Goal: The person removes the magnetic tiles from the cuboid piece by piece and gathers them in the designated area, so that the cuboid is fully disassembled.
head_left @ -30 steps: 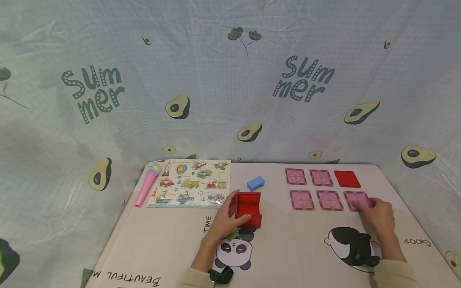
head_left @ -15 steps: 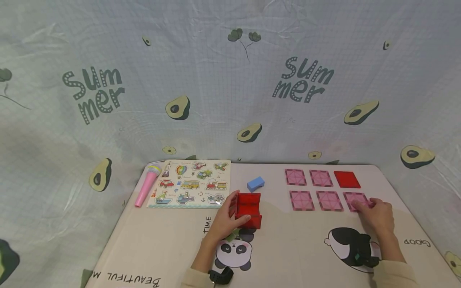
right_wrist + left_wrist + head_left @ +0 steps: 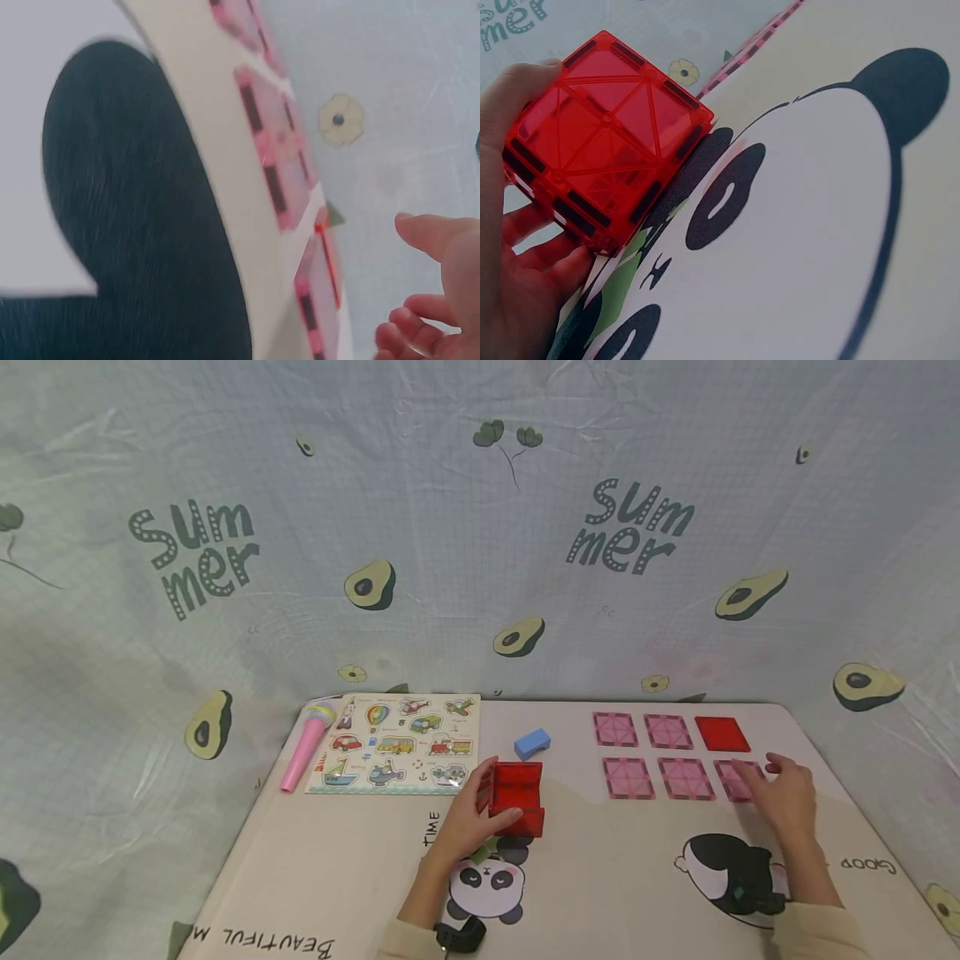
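Note:
My left hand (image 3: 468, 822) grips a red box built of translucent magnetic tiles (image 3: 516, 787), its thumb along one side and the fingers round the other. The left wrist view shows a ribbed square face of this red box (image 3: 607, 120) tilted over the printed panda. At the right, my right hand (image 3: 787, 797) hovers by the nearest-right pink magnetic tile (image 3: 725, 774), thumb and fingers apart. The right wrist view shows nothing between those fingers (image 3: 420, 322). Beyond that pink tile lies a flat red magnetic tile (image 3: 722, 734).
Several other pink tiles (image 3: 629, 777) lie in two rows with the red one. A blue block (image 3: 532, 743) sits behind the red box. At the back left are a picture puzzle board (image 3: 408, 764) and a pink toy microphone (image 3: 303, 752). A printed curtain (image 3: 450, 527) hangs behind the table.
My right hand has let go of the nearest-right pink tile and risen slightly, its fingers spreading. My left hand and the red box have stayed in place.

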{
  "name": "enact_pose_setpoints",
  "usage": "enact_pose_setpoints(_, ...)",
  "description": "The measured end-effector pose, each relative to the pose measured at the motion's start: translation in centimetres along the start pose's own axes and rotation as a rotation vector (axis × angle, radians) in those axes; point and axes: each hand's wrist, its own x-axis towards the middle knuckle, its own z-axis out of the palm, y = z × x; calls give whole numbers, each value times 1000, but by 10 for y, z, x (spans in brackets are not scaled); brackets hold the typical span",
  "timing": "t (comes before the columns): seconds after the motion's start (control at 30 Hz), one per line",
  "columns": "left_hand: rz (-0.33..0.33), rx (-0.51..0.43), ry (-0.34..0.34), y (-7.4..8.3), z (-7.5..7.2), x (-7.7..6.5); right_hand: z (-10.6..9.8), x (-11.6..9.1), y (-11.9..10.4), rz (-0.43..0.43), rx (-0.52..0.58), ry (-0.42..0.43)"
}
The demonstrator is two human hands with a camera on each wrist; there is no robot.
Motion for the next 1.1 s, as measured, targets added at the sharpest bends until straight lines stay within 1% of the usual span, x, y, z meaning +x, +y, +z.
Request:
enact_pose_setpoints(0.1,-2,-5,-1,0,0,0,1,-4,-7,-33,28,11)
enact_pose_setpoints(0.23,-2,-9,-3,1,0,0,1,-12,-17,-99,42,29)
enact_pose_setpoints(0.33,-3,-6,-2,1,1,0,1,-16,-25,-148,58,22)
enact_pose_setpoints(0.5,-4,-4,1,1,0,0,2,-24,-40,-199,83,18)
enact_pose_setpoints(0.67,-5,-4,0,0,0,0,6,-33,-50,-298,105,49)
enact_pose_setpoints(0.93,-4,-6,-4,-1,0,0,15,-46,-63,-445,130,58)
enact_pose_setpoints(1.03,-4,-2,-4,-1,0,1,19,-51,-69,-483,152,58)
enact_pose_setpoints(1.1,-5,2,-3,-1,0,1,22,-55,-74,-492,170,49)
